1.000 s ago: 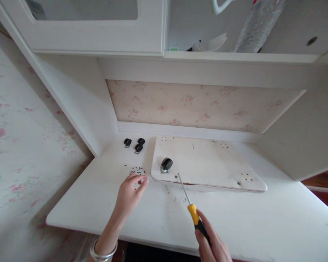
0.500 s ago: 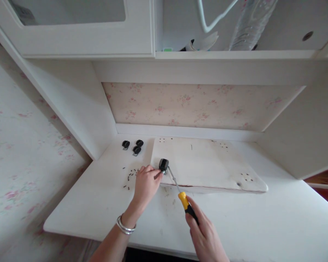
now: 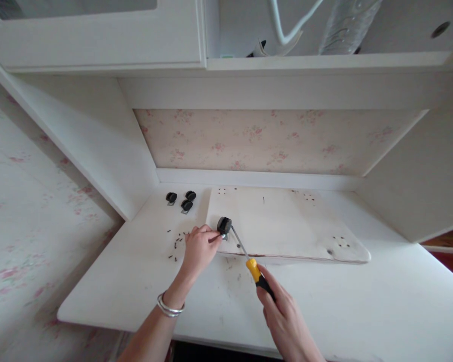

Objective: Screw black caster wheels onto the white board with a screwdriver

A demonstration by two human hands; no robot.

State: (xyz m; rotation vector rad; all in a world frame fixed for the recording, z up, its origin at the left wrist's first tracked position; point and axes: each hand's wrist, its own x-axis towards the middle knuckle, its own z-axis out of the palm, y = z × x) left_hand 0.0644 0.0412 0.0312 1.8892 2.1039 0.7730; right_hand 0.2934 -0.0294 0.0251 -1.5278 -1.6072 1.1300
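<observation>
A black caster wheel [image 3: 224,224] with a metal plate sits near the front left corner of a white board [image 3: 283,229]. Fingertips of my left hand [image 3: 201,247] are closed on its lower left side, by the plate. In my right hand [image 3: 283,314] is a screwdriver [image 3: 253,269] with a yellow and black handle. Its shaft slants up and left, and the tip is at the caster's right side; whether it meets a screw cannot be made out. Several loose screws [image 3: 175,245] are scattered on the desk to the left of my left hand.
Three more casters [image 3: 186,205] stand on the white desk [image 3: 136,286] at the back left. Groups of holes [image 3: 341,242] mark the board's other corners. Overhead, an open shelf [image 3: 305,62] holds a clear plastic bottle [image 3: 347,27]. A side panel [image 3: 94,130] rises at the left.
The camera view has shifted slightly, with the cabinet higher in the picture. My left hand still grips the caster, and the screwdriver keeps nearly the same place beside it.
</observation>
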